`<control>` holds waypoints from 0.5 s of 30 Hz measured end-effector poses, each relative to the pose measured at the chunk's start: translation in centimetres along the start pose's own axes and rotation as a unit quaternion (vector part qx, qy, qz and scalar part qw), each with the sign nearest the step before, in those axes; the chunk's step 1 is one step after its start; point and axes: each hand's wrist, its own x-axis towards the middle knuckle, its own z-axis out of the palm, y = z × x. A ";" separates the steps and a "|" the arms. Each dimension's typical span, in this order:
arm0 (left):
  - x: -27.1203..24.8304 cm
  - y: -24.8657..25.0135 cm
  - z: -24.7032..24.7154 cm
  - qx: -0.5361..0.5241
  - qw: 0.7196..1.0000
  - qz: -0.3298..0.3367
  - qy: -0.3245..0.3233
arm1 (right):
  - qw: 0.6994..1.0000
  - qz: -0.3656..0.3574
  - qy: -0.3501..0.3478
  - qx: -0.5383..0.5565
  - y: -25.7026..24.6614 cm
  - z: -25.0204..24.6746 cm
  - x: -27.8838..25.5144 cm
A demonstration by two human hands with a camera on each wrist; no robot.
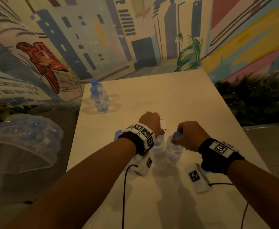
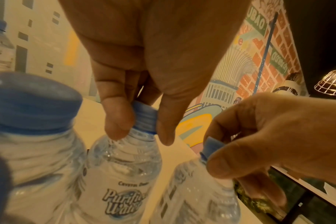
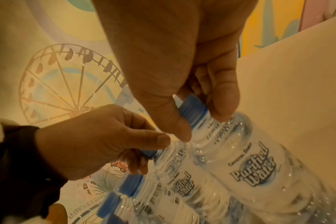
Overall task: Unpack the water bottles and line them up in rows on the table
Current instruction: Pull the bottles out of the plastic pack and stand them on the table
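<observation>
**Two bottles by the caps, ready to join the row**

The surface (image 1: 176, 96) runs away from me toward the mural wall (image 1: 102, 30), and I am working at its near end. At the far left corner two bottles (image 1: 100, 100) already stand upright, one just behind the other, which I take as the start of a row; that is probably why I hold the next ones upright too. Off the left edge sits the torn pack (image 1: 28, 134), clear wrap with more blue caps showing inside.

Near me a small cluster of bottles stands close together. My left hand (image 1: 149, 123) comes down from above, knuckles up, wrist bent, its grip clamped on one bottle (image 2: 125, 159) by the cap (image 2: 144, 118): thumb one side, fingers the other. My right hand (image 1: 191, 135) mirrors it, grip pinched on the cap (image 3: 192, 109) of the next bottle (image 3: 259, 174), just beside the first. A third bottle (image 2: 34, 144) stands free by my left wrist.

Holding by the caps keeps my fingers clear of the neighbours, though the bodies may swing. Both forearms reach forward, roughly parallel, wrist bands (image 1: 218, 154) on top.
</observation>
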 end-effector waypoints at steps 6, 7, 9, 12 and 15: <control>0.2 0.2 0.6 0.010 1.000 0.007 -0.006 | 0.999 -0.019 -0.013 -0.033 -0.5 -0.4 1.9; 0.2 0.3 0.6 0.016 1.000 0.011 -0.004 | 0.999 -0.022 -0.016 -0.038 -0.5 -0.3 2.1; 0.3 0.4 0.8 0.027 0.999 0.017 -0.007 | 0.998 -0.025 -0.018 -0.046 -0.4 -0.1 2.4; 0.4 0.3 0.8 0.033 0.999 0.027 -0.009 | 0.998 -0.032 -0.019 -0.058 -0.2 0.1 2.7; 0.1 -0.4 0.4 0.039 0.998 0.042 -0.026 | 0.996 -0.055 -0.019 -0.067 -0.1 -0.1 2.9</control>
